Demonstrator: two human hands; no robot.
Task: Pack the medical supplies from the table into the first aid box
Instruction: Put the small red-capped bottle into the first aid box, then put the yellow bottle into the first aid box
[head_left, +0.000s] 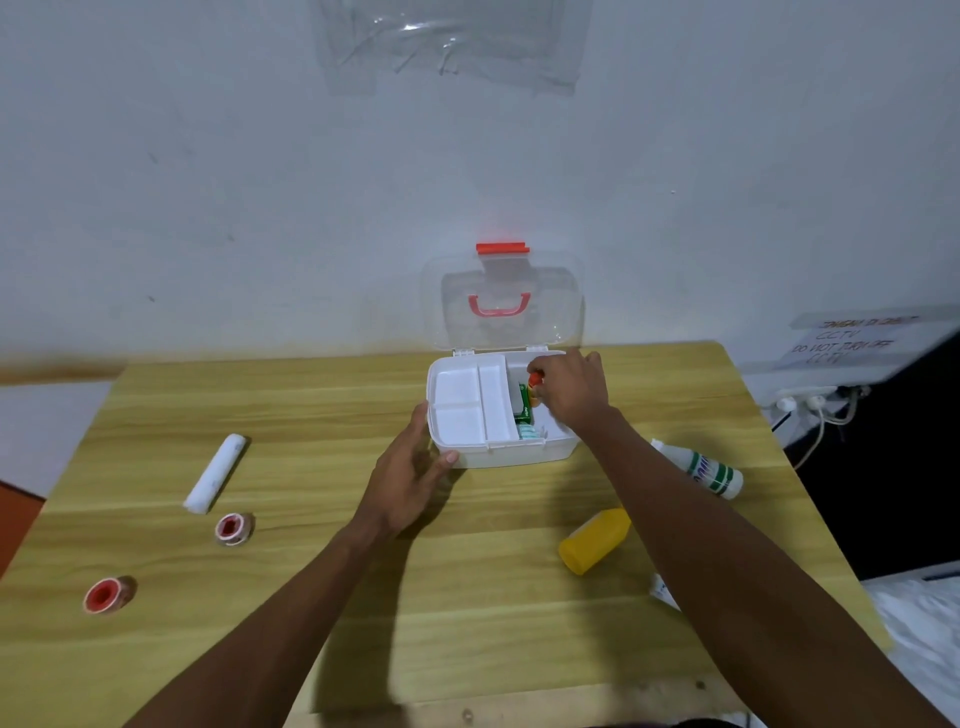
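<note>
The white first aid box (524, 454) stands open on the wooden table, its clear lid (501, 301) upright with a red handle. A white divided tray (467, 405) covers its left part. My right hand (569, 389) is over the right compartment, shut on a small orange-capped item (534, 384) above a green packet (523, 405). My left hand (410, 478) rests against the box's front-left corner, fingers apart. On the table lie a white bandage roll (215, 473), two red-cored tape rolls (235, 529) (106, 595), a yellow bottle (595, 540), a white and green bottle (701, 467) and a small white tube (664, 592).
The table (311, 415) stands against a pale wall. To the right are a dark cabinet with a paper sign (847, 338) and a power strip with cables (810, 405). A clear plastic sheet (452, 47) is taped high on the wall.
</note>
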